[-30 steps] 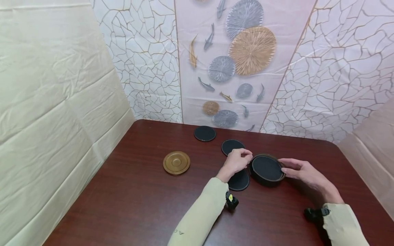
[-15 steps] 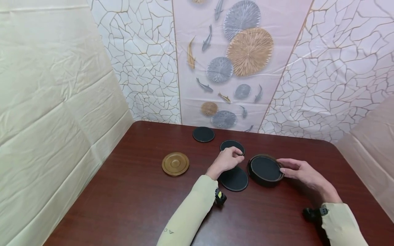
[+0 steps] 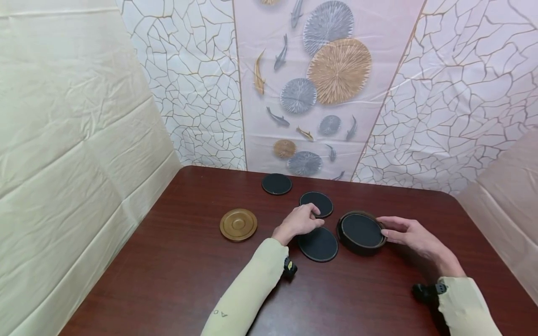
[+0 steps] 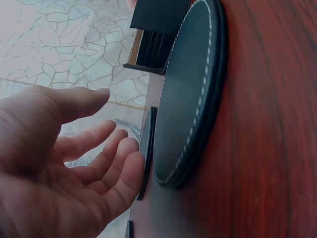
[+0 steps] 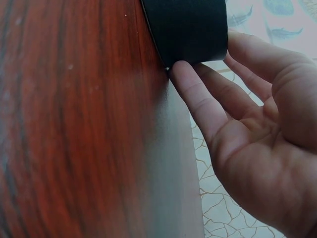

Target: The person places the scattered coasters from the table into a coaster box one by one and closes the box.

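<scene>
My left hand hovers with loosely bent fingers and nothing in them, over the gap between two round black coasters. The nearer coaster has white edge stitching, plain in the left wrist view; the farther coaster is partly covered by the fingertips. To their right stands a round black coaster holder, with a coaster lying on top. A slot in its side shows a stack of coasters. My right hand holds the holder by its right side, thumb at the rim and fingers against the wall.
Another black coaster lies near the back edge of the dark red-brown table. A round gold-brown lid-like disc sits to the left. Patterned cloth hangs behind the table, with plain cream cloth along the left.
My left hand has drawn away from the coaster holder to the left, uncovering the nearer coaster. My right hand has stayed at the holder's side.
</scene>
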Available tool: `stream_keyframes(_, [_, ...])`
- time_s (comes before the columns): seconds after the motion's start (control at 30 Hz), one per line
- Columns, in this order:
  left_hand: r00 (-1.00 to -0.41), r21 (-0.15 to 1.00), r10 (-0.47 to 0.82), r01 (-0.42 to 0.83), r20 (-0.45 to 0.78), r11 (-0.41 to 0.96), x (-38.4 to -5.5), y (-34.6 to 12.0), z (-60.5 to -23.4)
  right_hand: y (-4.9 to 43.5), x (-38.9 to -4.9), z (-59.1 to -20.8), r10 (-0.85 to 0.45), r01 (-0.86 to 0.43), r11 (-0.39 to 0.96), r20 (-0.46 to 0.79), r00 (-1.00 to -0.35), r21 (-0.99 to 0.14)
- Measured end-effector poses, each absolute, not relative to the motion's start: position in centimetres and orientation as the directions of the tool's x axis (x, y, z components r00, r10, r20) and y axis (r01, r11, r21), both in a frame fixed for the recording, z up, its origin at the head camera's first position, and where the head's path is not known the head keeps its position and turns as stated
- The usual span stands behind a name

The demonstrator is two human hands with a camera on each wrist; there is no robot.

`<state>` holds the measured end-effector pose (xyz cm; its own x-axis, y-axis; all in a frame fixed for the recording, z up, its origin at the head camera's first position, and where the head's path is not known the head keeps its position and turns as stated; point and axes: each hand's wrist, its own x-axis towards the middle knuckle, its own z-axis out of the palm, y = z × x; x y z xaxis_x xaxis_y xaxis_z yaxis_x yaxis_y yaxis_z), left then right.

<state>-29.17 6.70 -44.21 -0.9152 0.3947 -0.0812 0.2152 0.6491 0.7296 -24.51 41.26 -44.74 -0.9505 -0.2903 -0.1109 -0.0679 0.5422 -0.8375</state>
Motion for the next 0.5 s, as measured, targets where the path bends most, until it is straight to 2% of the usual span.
stream_keyframes(0.2, [-0.91, 0.608, 0.406, 0.276, -0.084, 0.744, -29.2, 6.1, -44.2, 41.3, -24.4, -44.6, -0.284, -0.065, 0.552, -0.115, -0.952, -0.831])
stream_keyframes(0.5, [-0.901, 0.534, 0.402, 0.262, -0.162, 0.804, -28.7, 5.5, -44.4, 41.1, -24.4, -44.6, -0.283, -0.053, 0.537, -0.121, -0.952, -0.842])
